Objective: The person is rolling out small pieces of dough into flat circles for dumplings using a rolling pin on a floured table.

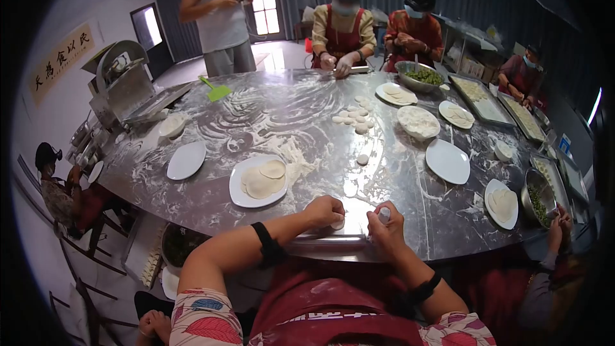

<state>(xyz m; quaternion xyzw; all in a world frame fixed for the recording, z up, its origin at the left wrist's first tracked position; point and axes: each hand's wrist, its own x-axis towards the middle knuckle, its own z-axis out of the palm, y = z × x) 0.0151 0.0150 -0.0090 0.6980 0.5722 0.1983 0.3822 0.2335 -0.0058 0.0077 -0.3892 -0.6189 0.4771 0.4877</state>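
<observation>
My left hand point(325, 212) is closed near the table's front edge, its fingers pinching a small pale dough round point(338, 223). Beside it, my right hand point(388, 227) is wrapped around a rolling pin point(384, 214), whose pale end shows above the fist. The rest of the pin is hard to separate from the shiny strip along the table edge. Ahead of my left hand stands a white plate with stacked dough wrappers point(261, 179). One dough piece point(362, 159) lies beyond my hands, and several more dough pieces point(354, 116) are scattered farther back.
Flour streaks the metal table point(307, 99). Around it are bare white plates point(186, 160), a flour bowl point(418, 122), a bowl of green filling point(419, 77), trays point(480, 99), a green scraper point(218, 93) and a machine point(122, 86). Other people sit or stand around the table.
</observation>
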